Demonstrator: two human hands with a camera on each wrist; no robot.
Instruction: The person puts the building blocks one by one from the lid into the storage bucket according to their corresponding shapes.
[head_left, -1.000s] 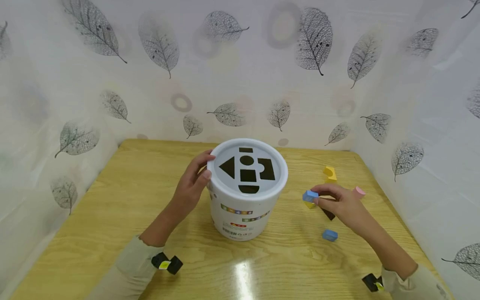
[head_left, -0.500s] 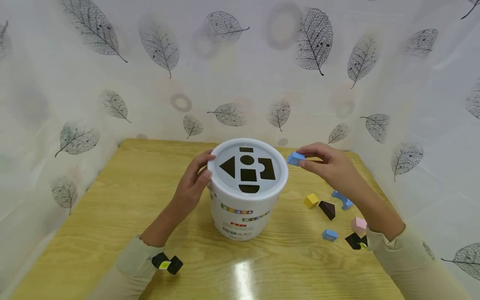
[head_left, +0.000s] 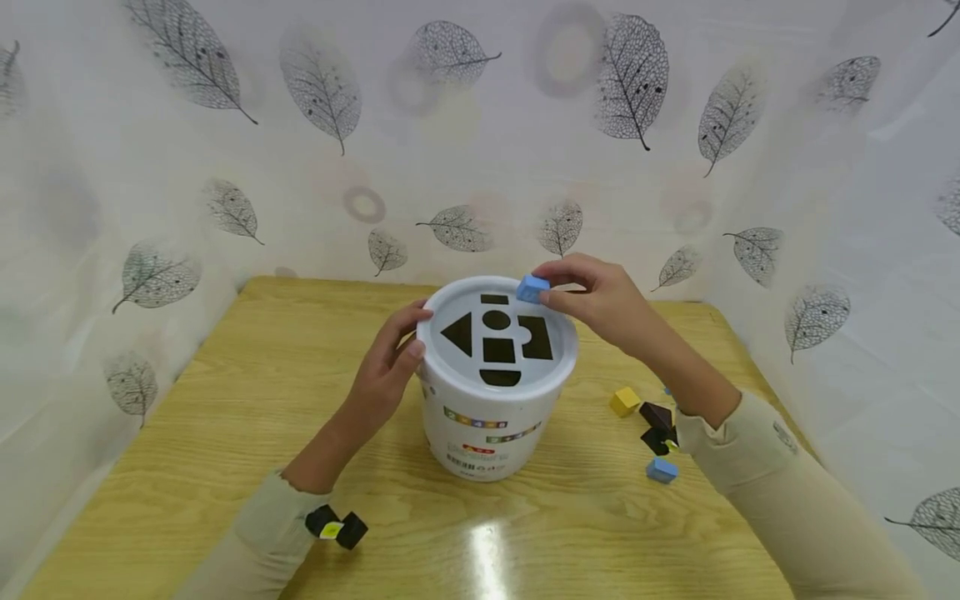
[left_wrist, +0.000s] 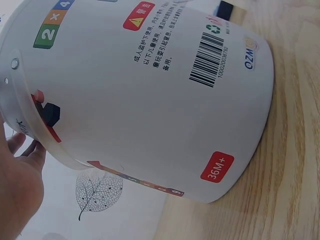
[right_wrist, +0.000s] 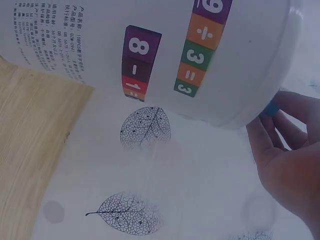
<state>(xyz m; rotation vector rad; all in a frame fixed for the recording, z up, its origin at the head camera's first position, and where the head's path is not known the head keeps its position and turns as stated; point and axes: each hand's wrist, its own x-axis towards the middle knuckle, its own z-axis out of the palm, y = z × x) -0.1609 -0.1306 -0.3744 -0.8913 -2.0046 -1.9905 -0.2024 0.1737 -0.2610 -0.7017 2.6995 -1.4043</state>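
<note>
A white bucket (head_left: 480, 442) stands upright on the table, its lid (head_left: 450, 367) cut with dark shaped holes: triangle, circle, square and others. My left hand (head_left: 385, 367) holds the lid's left rim, its fingers bent over the edge; in the left wrist view the hand (left_wrist: 20, 175) shows at the rim. Between thumb and fingers my right hand (head_left: 600, 300) pinches a small blue block (head_left: 532, 289) over the lid's back right edge, beside the narrow rectangular hole (head_left: 494, 299). In the right wrist view the bucket's rim hides most of that block (right_wrist: 271, 108).
Right of the bucket lie a yellow block (head_left: 625, 402), a dark brown block (head_left: 656, 415) and another blue block (head_left: 662, 470). The right forearm and its wrist camera (head_left: 658, 442) cover part of that area. Leaf-printed sheeting (head_left: 465, 150) surrounds the wooden table (head_left: 300, 350).
My right hand has lifted the blue block from among the blocks on the right and carried it up and left over the lid. My left hand stays on the rim.
</note>
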